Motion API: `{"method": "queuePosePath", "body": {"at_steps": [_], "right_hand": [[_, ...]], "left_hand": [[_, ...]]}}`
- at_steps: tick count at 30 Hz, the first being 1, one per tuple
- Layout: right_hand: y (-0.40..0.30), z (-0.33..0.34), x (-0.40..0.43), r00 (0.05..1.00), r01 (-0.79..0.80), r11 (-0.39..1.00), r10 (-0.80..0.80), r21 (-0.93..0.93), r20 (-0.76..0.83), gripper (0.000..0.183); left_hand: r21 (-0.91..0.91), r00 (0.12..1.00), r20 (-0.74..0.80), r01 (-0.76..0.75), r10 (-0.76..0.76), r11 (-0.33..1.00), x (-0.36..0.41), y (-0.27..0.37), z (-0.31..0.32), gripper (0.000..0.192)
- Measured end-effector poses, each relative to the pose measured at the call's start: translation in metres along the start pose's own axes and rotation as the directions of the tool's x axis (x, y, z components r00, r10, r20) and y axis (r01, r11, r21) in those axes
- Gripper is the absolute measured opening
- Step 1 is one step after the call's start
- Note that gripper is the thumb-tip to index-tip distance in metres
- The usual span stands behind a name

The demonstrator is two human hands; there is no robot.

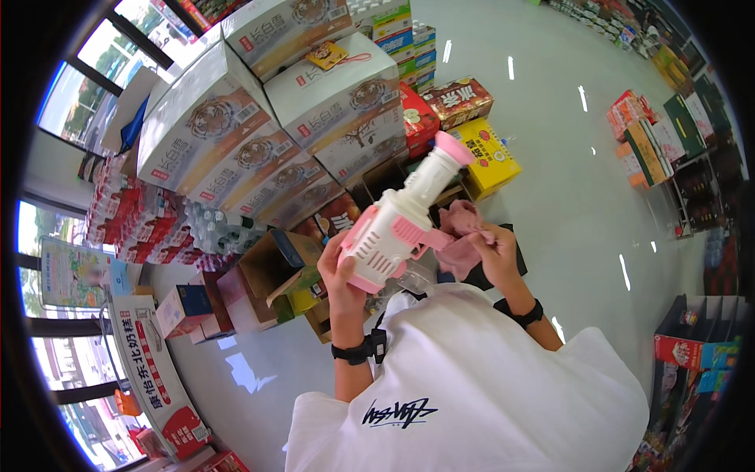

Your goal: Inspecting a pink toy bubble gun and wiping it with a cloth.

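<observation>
A white and pink plastic toy gun, its flared pink muzzle pointing up and right, is held by its rear body in my left hand. My right hand pinches a crumpled pink cloth beside the toy's pink handle. The cloth lies against the handle or just behind it; which one cannot be told. A clear plastic part shows under the toy's rear end, close to my white shirt.
Stacked white cartons with tiger pictures stand ahead on the left. Open cardboard boxes are on the floor at left. A yellow carton sits beyond the toy. Shelves with goods stand at right, and a display stand nearer.
</observation>
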State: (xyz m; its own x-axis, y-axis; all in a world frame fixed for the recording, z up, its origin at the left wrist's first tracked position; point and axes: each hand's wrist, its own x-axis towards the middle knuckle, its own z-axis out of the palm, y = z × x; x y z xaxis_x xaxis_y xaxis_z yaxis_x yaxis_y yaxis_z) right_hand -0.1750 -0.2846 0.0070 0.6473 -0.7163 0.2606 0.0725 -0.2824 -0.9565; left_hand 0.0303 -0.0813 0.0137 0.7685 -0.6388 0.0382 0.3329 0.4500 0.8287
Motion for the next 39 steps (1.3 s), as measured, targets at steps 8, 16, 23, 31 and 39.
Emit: {"method": "queuePosePath", "body": {"at_steps": [8,16,23,31,39], "right_hand": [[-0.012,-0.061,-0.001,0.999,0.014,0.751,-0.044,0.660,0.029,0.081],[-0.083,-0.030,0.029,0.939,-0.104,0.654,-0.184,0.749,0.291,0.091],[-0.127,-0.003,0.049,0.945,-0.109,0.612,-0.180,0.783,0.273,0.101],[-0.130,0.018,0.033,0.897,-0.113,0.838,-0.145,0.533,0.419,0.074],[-0.102,0.034,0.034,0.949,0.204,0.962,-0.240,0.179,0.205,0.056]], "left_hand": [[-0.202,0.999,-0.020,0.027,-0.032,0.979,-0.001,0.015,0.022,0.086],[0.024,0.943,0.034,-0.332,0.331,0.943,-0.014,0.038,0.041,0.078],[0.406,0.657,0.606,-0.740,0.448,0.537,-0.039,0.073,0.068,0.082],[0.670,0.839,0.508,-0.527,0.195,0.523,-0.051,0.067,0.086,0.130],[0.596,0.954,0.278,-0.261,0.110,0.760,-0.050,0.033,0.118,0.103]]}}
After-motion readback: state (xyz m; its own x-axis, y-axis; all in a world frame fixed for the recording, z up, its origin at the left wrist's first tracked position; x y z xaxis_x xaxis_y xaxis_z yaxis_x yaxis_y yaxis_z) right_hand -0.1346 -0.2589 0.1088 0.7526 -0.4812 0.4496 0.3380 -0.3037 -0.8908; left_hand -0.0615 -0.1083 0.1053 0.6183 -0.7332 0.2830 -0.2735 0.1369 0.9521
